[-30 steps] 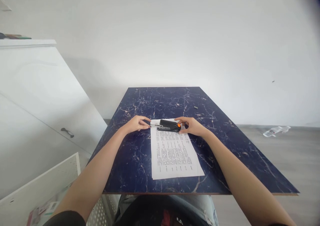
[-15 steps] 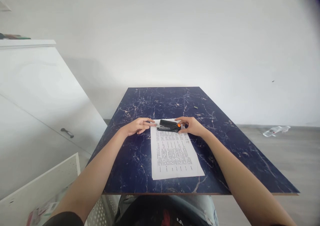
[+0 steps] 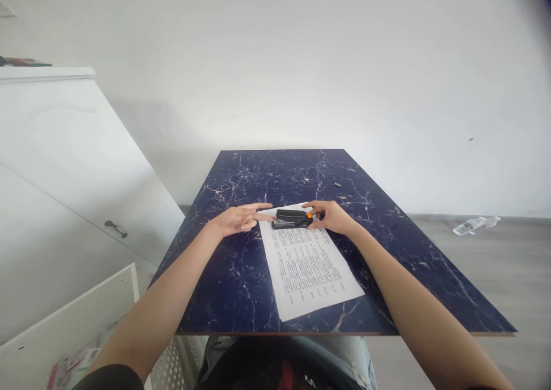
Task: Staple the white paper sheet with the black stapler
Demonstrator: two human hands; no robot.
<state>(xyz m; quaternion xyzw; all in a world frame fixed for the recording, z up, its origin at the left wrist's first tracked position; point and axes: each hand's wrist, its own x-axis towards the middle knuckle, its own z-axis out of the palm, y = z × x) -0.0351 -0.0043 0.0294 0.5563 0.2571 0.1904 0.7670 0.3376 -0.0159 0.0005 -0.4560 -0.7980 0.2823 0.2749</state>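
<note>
Printed paper [image 3: 307, 269] lies turned at an angle on the dark blue marbled table [image 3: 228, 286]. Across its far end rests a black stapler [image 3: 293, 219] with an orange part at its right end. My right hand [image 3: 328, 216] grips that right end between thumb and fingers. My left hand [image 3: 239, 219] has its index and middle fingers stretched apart, one fingertip at the stapler's left end and the paper's far left corner; it holds nothing.
A small greenish piece [image 3: 337, 184] lies on the far part of the table. To the left stand a white cabinet [image 3: 77, 149] and an open white bin [image 3: 86, 315] with things inside. Clear plastic [image 3: 476, 226] is on the floor at the right.
The paper has turned, its near end swinging to the right. The stapler has shifted slightly right, and my left hand's fingers have spread and reached further right.
</note>
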